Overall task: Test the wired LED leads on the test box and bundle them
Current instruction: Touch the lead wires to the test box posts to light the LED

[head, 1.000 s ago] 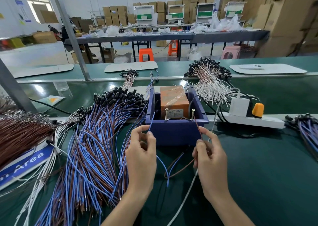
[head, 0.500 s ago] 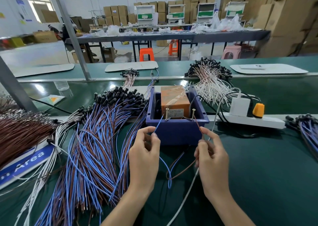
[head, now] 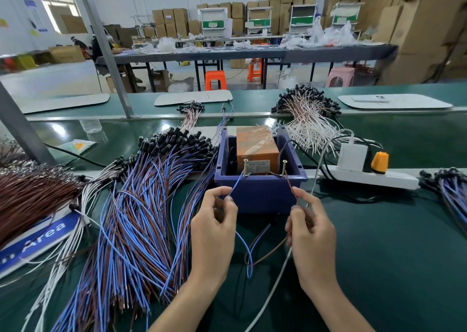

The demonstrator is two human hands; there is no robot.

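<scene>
Blue-and-brown wired LED lead is hanging in a slack loop between the two hands, just in front of the dark blue plastic test box sitting on the green surface. The left hand is pinching the lead's thin blue wire between thumb and forefinger, and the right hand is pinching its thin brown wire the same way.

A second ago the blue tip was pointing up beside the box's left wall, short of any contact. The left hand has been swinging it rightward since, and its bare end is now meeting the left brass screw standing on the box's front rim. The brown end has been staying against the right brass screw throughout.

With both ends on the screws, the circuit is probably closing, so the test of this lead appears to be happening now. The LED end is lying out of sight below the hands, so whether it is lighting cannot be told. Bundling is not yet starting for this lead. A large heap of blue and brown leads is lying just left of the box, and whether those are tested cannot be told.
</scene>
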